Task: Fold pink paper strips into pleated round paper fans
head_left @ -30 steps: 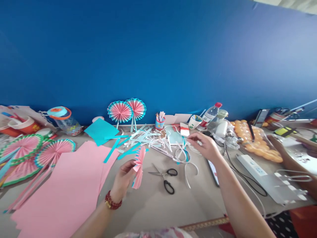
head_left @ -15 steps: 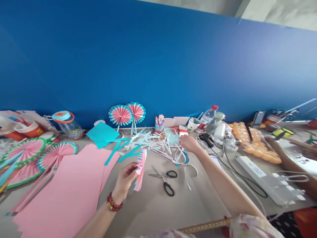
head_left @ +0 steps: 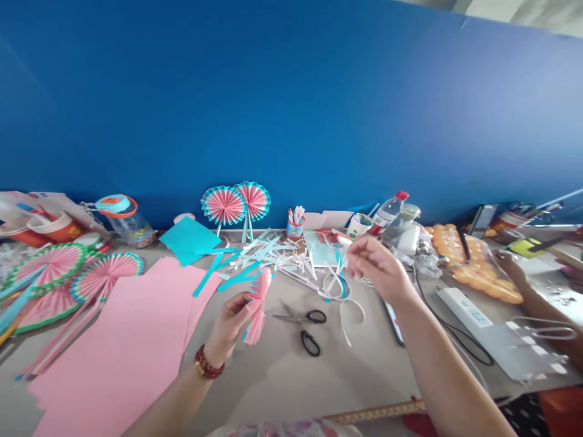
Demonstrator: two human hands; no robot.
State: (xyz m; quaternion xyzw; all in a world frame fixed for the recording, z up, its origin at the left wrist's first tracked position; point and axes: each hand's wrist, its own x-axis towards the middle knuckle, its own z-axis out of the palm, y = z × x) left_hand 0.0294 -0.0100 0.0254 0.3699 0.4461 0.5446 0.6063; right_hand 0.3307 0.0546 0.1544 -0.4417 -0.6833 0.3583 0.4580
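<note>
Pinched between the fingers and thumb of my left hand (head_left: 233, 325) is a pleated pink paper fan (head_left: 259, 306) with blue edges, gathered at its middle and standing upright above the table. My right hand (head_left: 376, 267) is raised over the right side of the paper scraps, fingers curled round a small white-and-red tube (head_left: 344, 241); most of it is hidden by the hand. Black-handled scissors (head_left: 303, 318) lie spread apart on the table between my hands. White and blue paper strips (head_left: 262, 255) are heaped beyond them.
Pink sheets (head_left: 122, 340) and finished fans (head_left: 107, 276) cover the left. Two round fans (head_left: 224, 205) lean against the blue partition (head_left: 291, 109). To the right are a bottle (head_left: 387, 213), a phone (head_left: 392, 321), a power strip (head_left: 478, 328) and another person's arm (head_left: 528, 291).
My right hand has drawn back towards me and to the right from the scrap pile, bringing the white-and-red tube along. The left hand keeps the pleated fan almost where it was.
</note>
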